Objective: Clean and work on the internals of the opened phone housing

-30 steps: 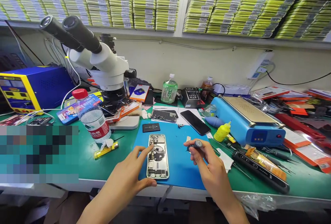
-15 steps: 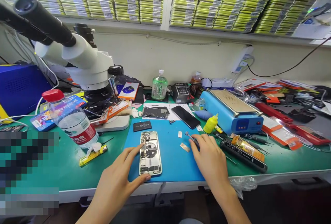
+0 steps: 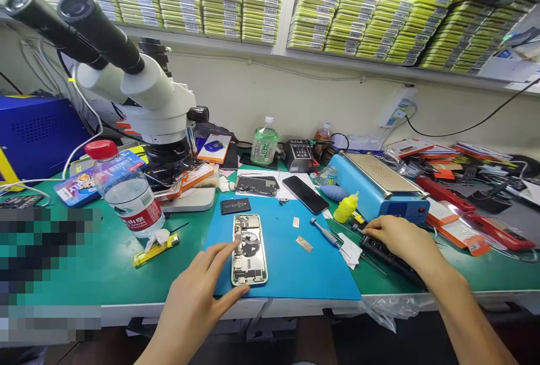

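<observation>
An opened phone body (image 3: 248, 249) with its inner parts showing lies on a blue mat (image 3: 295, 272). My left hand (image 3: 202, 292) rests at its left side, index finger and thumb touching the frame's edge. A small screwdriver (image 3: 325, 233) lies loose on the mat's right part. My right hand (image 3: 399, 238) is off the mat to the right, fingers down over a long black tool (image 3: 390, 257) on the green bench; whether it grips the tool is unclear.
A microscope (image 3: 139, 86) stands at the back left beside a water bottle (image 3: 126, 190). A blue heating plate (image 3: 379, 185), yellow dropper bottle (image 3: 346, 208), black phone screen (image 3: 305, 194) and battery (image 3: 235, 206) lie behind the mat. Boxes and cables crowd the right.
My right hand has set the screwdriver down on the mat and moved right to the black tool. My left hand stays at the phone body.
</observation>
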Demonstrator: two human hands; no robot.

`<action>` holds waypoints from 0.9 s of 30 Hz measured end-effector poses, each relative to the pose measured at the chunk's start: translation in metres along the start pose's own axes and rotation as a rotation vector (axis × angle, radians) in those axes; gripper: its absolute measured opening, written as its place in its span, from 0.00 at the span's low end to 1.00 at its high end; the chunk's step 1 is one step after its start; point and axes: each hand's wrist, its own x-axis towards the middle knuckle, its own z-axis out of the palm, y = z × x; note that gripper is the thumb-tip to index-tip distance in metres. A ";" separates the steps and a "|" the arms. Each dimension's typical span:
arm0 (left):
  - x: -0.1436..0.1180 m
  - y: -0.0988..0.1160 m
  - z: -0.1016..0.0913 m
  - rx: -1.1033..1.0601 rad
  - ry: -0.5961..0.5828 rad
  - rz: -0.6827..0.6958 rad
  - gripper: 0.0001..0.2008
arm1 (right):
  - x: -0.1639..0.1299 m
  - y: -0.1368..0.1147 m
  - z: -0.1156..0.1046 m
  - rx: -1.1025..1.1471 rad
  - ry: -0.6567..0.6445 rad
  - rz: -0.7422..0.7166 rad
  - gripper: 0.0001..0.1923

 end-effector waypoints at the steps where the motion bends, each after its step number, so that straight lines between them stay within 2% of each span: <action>1: -0.001 0.000 0.000 -0.001 -0.003 0.002 0.28 | 0.005 0.000 0.001 0.013 -0.021 -0.019 0.16; 3: -0.002 0.000 0.001 -0.002 -0.006 -0.008 0.27 | 0.009 -0.003 -0.001 0.051 -0.028 -0.054 0.15; 6: -0.004 -0.001 0.004 -0.008 -0.007 -0.037 0.26 | 0.002 -0.015 -0.013 0.140 0.044 -0.087 0.20; 10: -0.005 -0.003 0.007 -0.029 -0.018 -0.088 0.30 | -0.030 -0.049 -0.030 0.359 0.191 -0.131 0.23; 12: -0.004 -0.002 0.007 -0.031 -0.018 -0.135 0.33 | -0.051 -0.075 -0.029 0.508 0.207 -0.164 0.22; 16: 0.002 0.004 0.003 -0.021 -0.042 -0.170 0.29 | -0.084 -0.130 -0.013 0.795 0.145 -0.236 0.17; 19: 0.007 0.008 -0.001 -0.023 -0.073 -0.165 0.24 | -0.094 -0.159 0.002 0.949 0.067 -0.280 0.15; 22: 0.011 0.011 -0.004 -0.047 -0.097 -0.172 0.20 | -0.097 -0.174 0.015 1.034 0.022 -0.294 0.13; 27: 0.018 0.016 -0.013 -0.063 -0.163 -0.205 0.16 | -0.100 -0.178 0.032 1.046 0.034 -0.310 0.11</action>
